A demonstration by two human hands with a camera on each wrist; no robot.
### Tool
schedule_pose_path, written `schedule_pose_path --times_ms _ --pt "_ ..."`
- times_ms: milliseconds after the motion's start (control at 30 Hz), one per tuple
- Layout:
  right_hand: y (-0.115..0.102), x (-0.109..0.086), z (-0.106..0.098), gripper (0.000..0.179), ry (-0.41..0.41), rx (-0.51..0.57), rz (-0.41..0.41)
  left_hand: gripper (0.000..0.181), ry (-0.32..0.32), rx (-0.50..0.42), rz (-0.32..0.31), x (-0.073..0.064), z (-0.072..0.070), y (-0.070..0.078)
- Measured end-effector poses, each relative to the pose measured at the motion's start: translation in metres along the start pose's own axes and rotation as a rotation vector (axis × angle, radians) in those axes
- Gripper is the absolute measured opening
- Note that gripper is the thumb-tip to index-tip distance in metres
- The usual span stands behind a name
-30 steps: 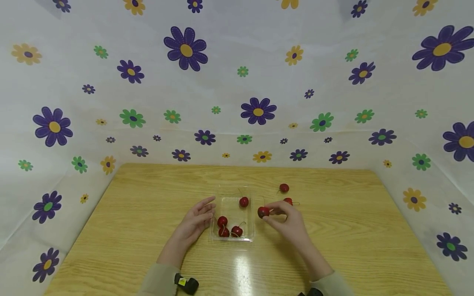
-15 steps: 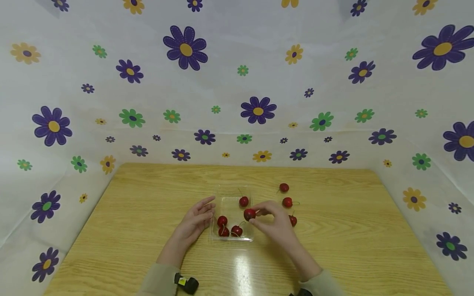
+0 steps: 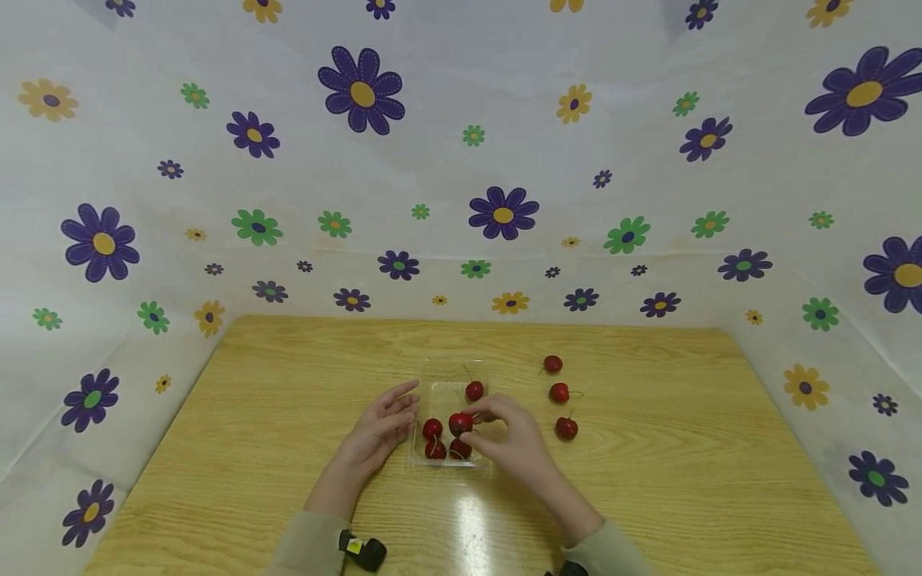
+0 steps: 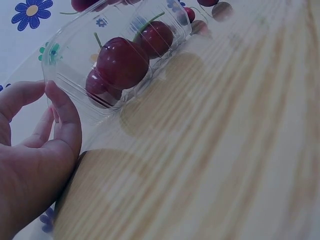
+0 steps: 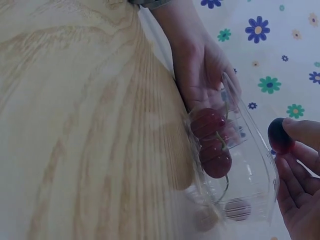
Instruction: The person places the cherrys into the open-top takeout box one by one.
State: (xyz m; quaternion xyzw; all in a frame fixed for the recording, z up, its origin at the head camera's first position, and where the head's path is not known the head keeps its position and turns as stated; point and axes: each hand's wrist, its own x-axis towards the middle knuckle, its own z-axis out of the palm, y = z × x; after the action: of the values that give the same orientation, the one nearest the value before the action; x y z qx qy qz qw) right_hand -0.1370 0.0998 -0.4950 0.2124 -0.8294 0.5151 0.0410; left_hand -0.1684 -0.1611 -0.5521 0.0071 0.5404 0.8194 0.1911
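Pinched between the thumb and fingers of the right hand, a dark red cherry is over a clear plastic box, toward its right side. Four other cherries lie inside that box: a lone cherry near the far right corner and a near group of three, close together toward the front wall. Beside the left wall, the left hand has its fingers relaxed and spread a little, with fingertips against the plastic, gripping no fruit. Right of the box, three loose cherries with stems stand apart in a row on the wooden table. Behind rises a white cloth printed with purple, yellow and green flowers.
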Motion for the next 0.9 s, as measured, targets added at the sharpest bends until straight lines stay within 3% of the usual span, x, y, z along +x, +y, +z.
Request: schedule_pose_path --times_ms 333,900 --pt "0.003 0.001 0.009 0.032 -0.032 -0.052 0.016 0.062 0.008 0.008 -0.005 0.002 0.001 -0.001" --pt "0.001 0.002 0.017 0.032 -0.075 -0.245 0.010 0.064 0.017 0.010 -0.018 0.001 0.001 0.000"
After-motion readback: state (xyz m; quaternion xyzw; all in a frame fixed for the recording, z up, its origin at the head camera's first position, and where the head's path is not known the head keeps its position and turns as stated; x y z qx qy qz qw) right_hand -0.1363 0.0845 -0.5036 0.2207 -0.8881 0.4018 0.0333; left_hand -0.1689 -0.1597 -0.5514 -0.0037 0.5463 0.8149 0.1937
